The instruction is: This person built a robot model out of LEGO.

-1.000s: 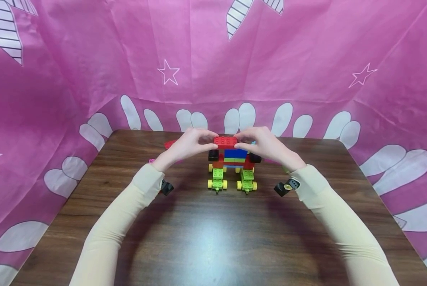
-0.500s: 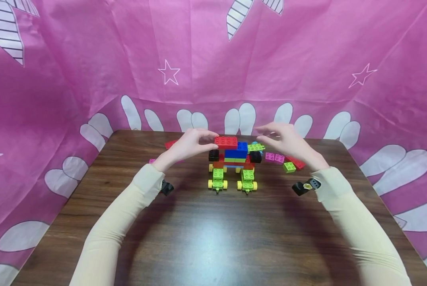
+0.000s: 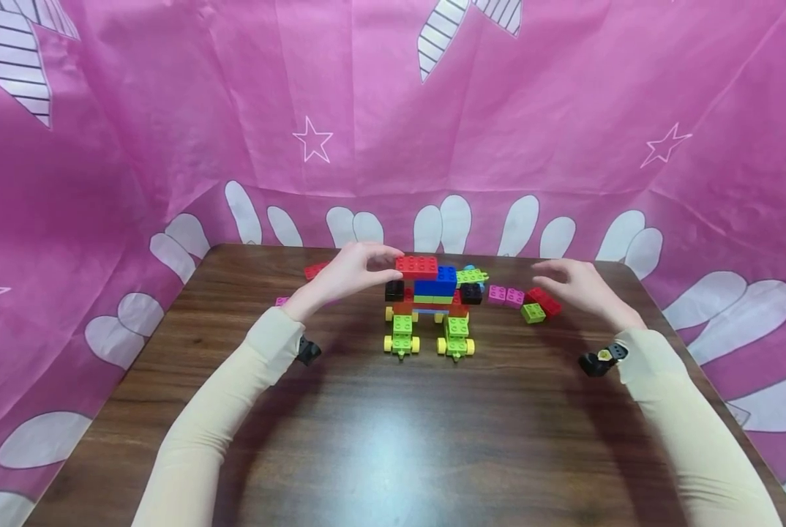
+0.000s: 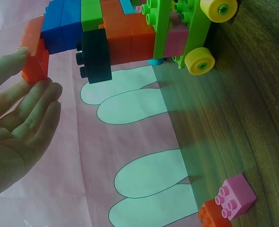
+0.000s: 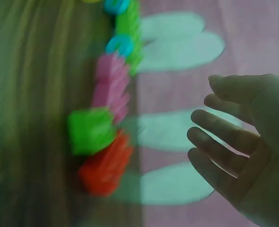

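Observation:
A stacked toy-brick build on green wheeled bases [image 3: 402, 337] stands mid-table, with a blue brick [image 3: 435, 285] high up and black bricks [image 4: 97, 56] at its sides. My left hand [image 3: 352, 272] pinches the left end of the red brick [image 3: 416, 266] that overhangs the top, thumb on one face and fingers on the other, as the left wrist view shows. My right hand [image 3: 580, 289] hovers with fingers spread and nothing in them. Below and left of it lie a red brick [image 3: 543, 301] and a small green brick [image 3: 533, 313].
Pink bricks [image 3: 506, 295] lie right of the build, near a green plate with blue wheels [image 3: 472, 276]. Partly behind the left hand are another red brick [image 3: 315, 270] and a pink brick [image 4: 237, 196]. A pink cloth [image 3: 380, 110] hangs around the wooden table [image 3: 393, 439].
My right hand has let go of the red brick's right end and moved right, over the loose bricks. The left hand keeps its hold on the red brick.

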{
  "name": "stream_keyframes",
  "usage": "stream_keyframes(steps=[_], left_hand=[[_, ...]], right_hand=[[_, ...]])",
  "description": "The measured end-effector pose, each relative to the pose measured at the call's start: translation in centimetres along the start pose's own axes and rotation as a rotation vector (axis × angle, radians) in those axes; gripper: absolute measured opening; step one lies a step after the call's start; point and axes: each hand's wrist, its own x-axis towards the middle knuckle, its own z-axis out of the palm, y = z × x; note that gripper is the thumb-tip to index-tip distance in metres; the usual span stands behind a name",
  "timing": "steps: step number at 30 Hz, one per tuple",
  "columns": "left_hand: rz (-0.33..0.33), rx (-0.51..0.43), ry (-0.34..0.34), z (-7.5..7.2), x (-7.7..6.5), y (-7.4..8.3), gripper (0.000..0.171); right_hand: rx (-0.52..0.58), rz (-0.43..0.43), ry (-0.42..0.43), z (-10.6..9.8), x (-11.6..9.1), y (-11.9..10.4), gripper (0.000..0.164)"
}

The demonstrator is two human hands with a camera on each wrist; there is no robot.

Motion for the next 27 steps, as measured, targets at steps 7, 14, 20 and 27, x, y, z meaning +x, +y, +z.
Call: stream_keyframes(steps=[7,14,20,27], left_hand=[[-0.002,0.004,-0.001,0.0,-0.1,-0.1,0.042],[0.001,0.002,0.001,0.0,-0.1,-0.2,0.043],[0.01,0.007,0.003,0.0,0.0,-0.2,0.043],[0.017,0.012,0.006,0.0,0.1,-0.1,0.043]], right_hand=[[-0.009,0.106,-0.063,1.9,-1.3,4.2,0.042],[0.017,0.159,-0.084,2.8,-1.6,5.1,0.046],[0.026,0.184,-0.083,3.3,-1.9,5.5,0.043],[0.037,0.192,-0.062,3.4,-2.2,6.1,0.037]])
